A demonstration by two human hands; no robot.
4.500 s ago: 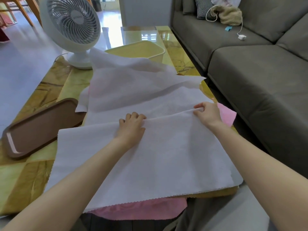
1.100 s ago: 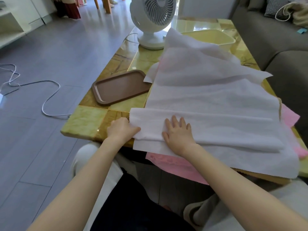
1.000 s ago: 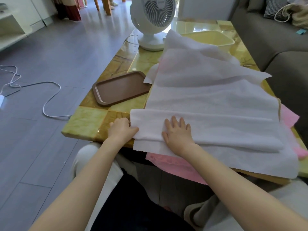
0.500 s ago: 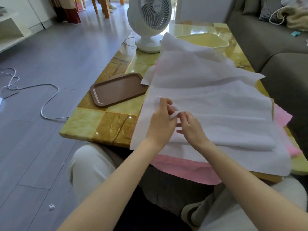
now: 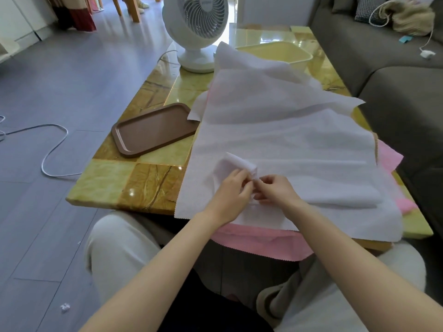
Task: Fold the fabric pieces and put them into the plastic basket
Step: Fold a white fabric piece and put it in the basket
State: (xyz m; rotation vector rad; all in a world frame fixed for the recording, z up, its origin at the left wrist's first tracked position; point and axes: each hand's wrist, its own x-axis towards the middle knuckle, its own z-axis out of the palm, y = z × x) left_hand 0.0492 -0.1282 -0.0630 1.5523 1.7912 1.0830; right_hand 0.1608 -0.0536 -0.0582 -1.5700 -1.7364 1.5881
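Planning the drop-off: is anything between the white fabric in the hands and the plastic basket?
Only more fabric: loose white sheets lie between the held fabric and the basket, a raised corner covering its near-left rim. The fan stands left, beside it.

The person is wearing pale, off-white trousers (image 5: 119, 248), the cloth lying smooth over the left knee and showing again over the right thigh. A dark, near-black garment (image 5: 199, 305) is covering the lap between the legs. A grey-brown fold of cloth (image 5: 280, 298) is bunching against the right thigh; whether it is part of the clothing cannot be told. Both forearms are showing bare along their whole visible length, down to the left hand (image 5: 233, 189) and the right hand (image 5: 276, 190).
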